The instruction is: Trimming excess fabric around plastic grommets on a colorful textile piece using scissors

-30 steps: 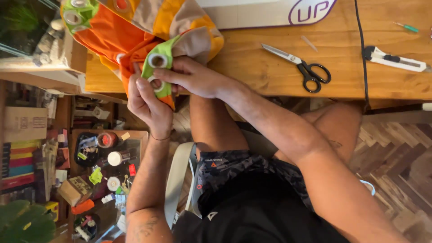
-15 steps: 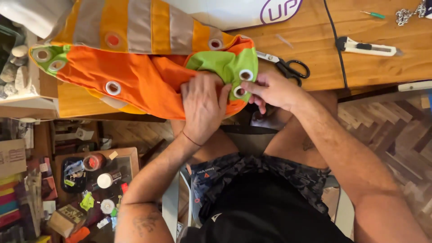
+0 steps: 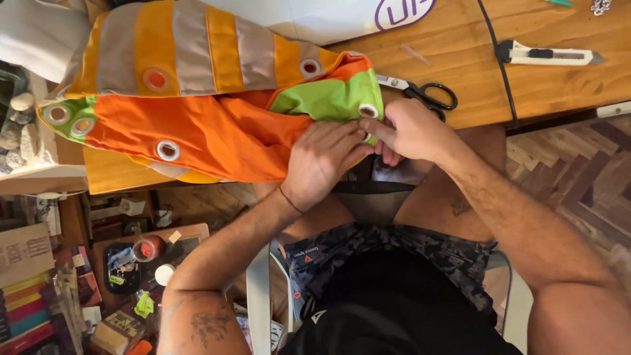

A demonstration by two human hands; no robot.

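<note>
An orange fabric piece (image 3: 210,131) with yellow and grey stripes, green corners and metal eyelets lies spread over the wooden table's front edge (image 3: 526,98). My left hand (image 3: 322,161) presses flat on the orange cloth below its green right corner (image 3: 328,98). My right hand (image 3: 407,131) pinches that same corner's edge close to an eyelet (image 3: 368,110), fingertips meeting my left hand's fingers.
Black-handled scissors (image 3: 427,95) lie just right of the fabric. A white utility knife (image 3: 545,54) and a black cable (image 3: 496,59) are further right. A white board (image 3: 342,16) is at the back. Cluttered shelves and a box of small items (image 3: 141,263) sit lower left.
The fabric has been drawn out from a bunched bundle and spread flat across the table. Both hands have shifted right with the green corner and stay on it.
</note>
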